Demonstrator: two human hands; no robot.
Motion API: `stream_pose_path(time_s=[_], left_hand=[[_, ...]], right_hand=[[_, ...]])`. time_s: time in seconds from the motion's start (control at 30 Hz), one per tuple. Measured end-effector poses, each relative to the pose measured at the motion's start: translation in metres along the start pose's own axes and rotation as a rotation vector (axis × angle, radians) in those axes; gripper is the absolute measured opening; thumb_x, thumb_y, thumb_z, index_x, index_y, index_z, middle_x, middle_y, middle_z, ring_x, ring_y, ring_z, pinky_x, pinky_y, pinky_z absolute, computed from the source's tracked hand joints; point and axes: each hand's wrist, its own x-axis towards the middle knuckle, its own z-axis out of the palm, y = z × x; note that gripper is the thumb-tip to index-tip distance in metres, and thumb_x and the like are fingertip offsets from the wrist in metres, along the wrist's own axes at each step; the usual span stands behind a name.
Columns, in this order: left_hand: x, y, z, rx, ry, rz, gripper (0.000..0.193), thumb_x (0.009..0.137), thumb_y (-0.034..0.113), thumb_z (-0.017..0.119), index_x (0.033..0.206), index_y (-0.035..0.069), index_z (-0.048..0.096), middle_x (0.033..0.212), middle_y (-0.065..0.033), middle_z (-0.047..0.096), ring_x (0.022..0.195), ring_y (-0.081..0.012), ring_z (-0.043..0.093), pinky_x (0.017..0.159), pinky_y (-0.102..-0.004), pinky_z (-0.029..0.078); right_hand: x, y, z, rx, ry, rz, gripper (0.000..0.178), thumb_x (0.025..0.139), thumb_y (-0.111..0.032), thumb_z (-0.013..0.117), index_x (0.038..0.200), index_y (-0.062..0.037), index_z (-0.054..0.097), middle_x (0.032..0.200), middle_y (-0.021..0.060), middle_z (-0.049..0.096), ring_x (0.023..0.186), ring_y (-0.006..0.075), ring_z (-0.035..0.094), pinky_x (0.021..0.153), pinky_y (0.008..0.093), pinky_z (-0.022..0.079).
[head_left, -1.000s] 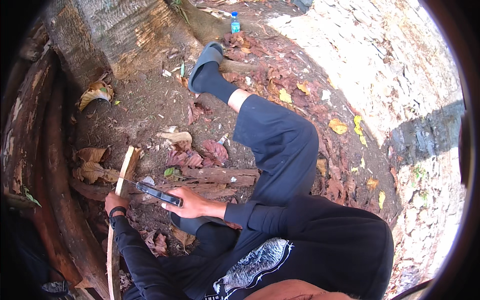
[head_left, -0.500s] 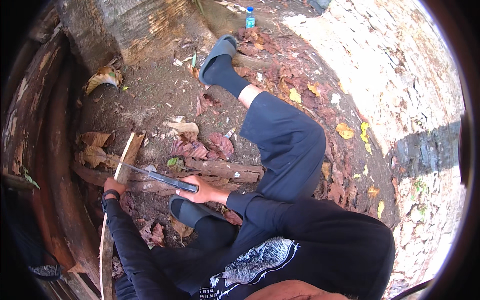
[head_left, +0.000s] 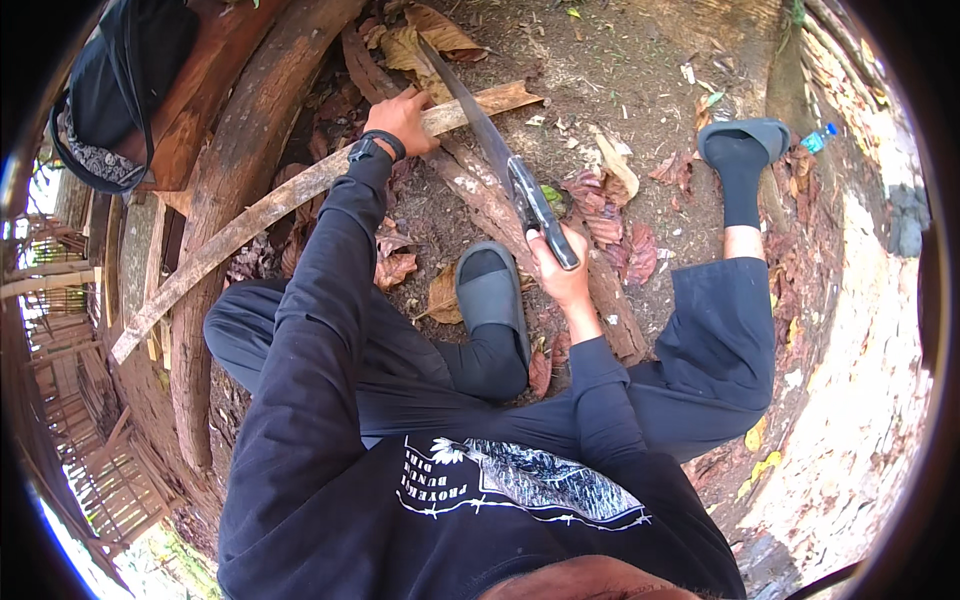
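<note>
My left hand (head_left: 402,124), with a dark band at the wrist, is closed round a long, narrow wooden strip (head_left: 262,212) near its far end. The strip slants from lower left up to the right and rests over a log on the ground. My right hand (head_left: 562,266) grips the dark handle of a hand saw (head_left: 488,130). Its long metal blade points up and left and crosses the strip just right of my left hand. The teeth are too small to make out.
Thick logs (head_left: 235,150) lie at the left, with a dark bag (head_left: 125,85) on the wood there. A weathered log (head_left: 610,285) runs between my feet among dry leaves (head_left: 640,252). My sandals (head_left: 490,290) flank it. A blue-capped bottle (head_left: 818,138) lies at far right.
The view has swung left, so the scene sits further right and the whole strip shows. The saw has turned to a steeper slant, its blade face now visible. Both hands keep their holds.
</note>
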Motion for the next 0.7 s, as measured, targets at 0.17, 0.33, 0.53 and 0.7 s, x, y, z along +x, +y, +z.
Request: stream_pose_path(time_s=[0.17,0.33,0.53,0.7], left_hand=[[-0.033,-0.001,0.046,0.259,0.335,-0.05,0.063,0.073,0.018,0.085,0.13,0.013,0.058,0.113,-0.0101,0.064,0.111,-0.0341,0.066,0.088,-0.0501,0.057],[-0.017,0.001,0.041,0.189,0.149,-0.151,0.055,0.073,0.017,0.085,0.121,0.01,0.06,0.109,-0.0155,0.071,0.101,-0.038,0.073,0.085,-0.0505,0.059],[-0.014,-0.004,0.021,0.167,-0.039,-0.136,0.056,0.074,0.026,0.084,0.122,0.009,0.062,0.098,-0.0207,0.078,0.095,-0.041,0.076,0.081,-0.0514,0.062],[-0.009,0.006,0.021,0.167,-0.053,-0.195,0.044,0.077,0.023,0.081,0.117,0.009,0.067,0.103,-0.02,0.078,0.099,-0.0396,0.076,0.085,-0.0507,0.062]], right_hand=[[0.006,0.01,-0.001,0.073,-0.008,0.006,0.014,0.091,-0.009,0.075,0.084,0.0022,0.07,0.065,0.0054,0.064,0.061,0.0121,0.06,0.059,0.0333,0.046],[0.008,0.005,0.003,0.033,0.003,0.012,0.014,0.092,-0.009,0.075,0.084,0.002,0.07,0.064,0.0037,0.062,0.061,0.0107,0.057,0.058,0.0327,0.045],[0.012,-0.042,-0.001,0.065,-0.068,0.085,0.018,0.097,-0.014,0.076,0.087,-0.0002,0.07,0.069,-0.001,0.063,0.062,0.0075,0.054,0.057,0.0307,0.043],[-0.023,0.006,-0.012,0.051,-0.037,0.069,0.018,0.097,-0.013,0.077,0.088,0.0004,0.07,0.067,-0.0013,0.06,0.062,0.0081,0.053,0.057,0.0307,0.043]])
